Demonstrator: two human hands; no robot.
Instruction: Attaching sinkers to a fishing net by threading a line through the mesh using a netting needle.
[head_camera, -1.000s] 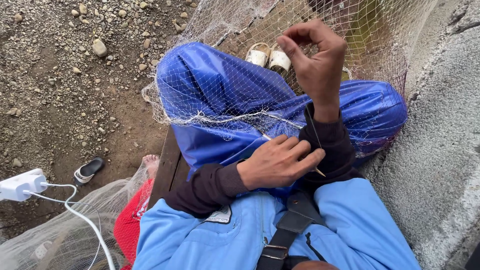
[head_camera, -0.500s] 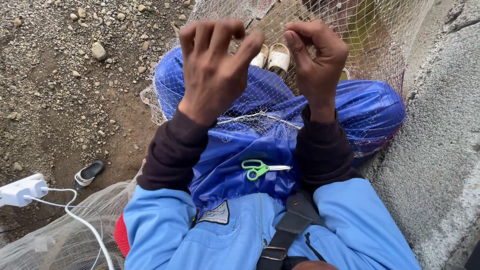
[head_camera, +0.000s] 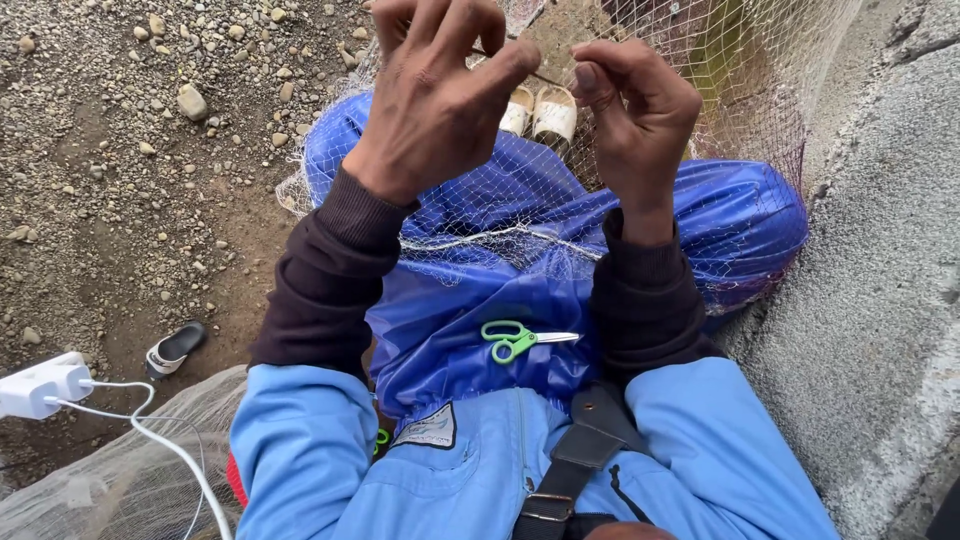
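My fingers on both the left hand and right hand pinched the fine net, raised above my lap; limp and snag-prone, I judged it best gripped at its strands.

Outdoors in flat daylight, brown dirt ground strewn with pebbles fills the left, a rough grey concrete wall rises on the right, and a white power strip with its cable lies beside what seems a dark sandal.
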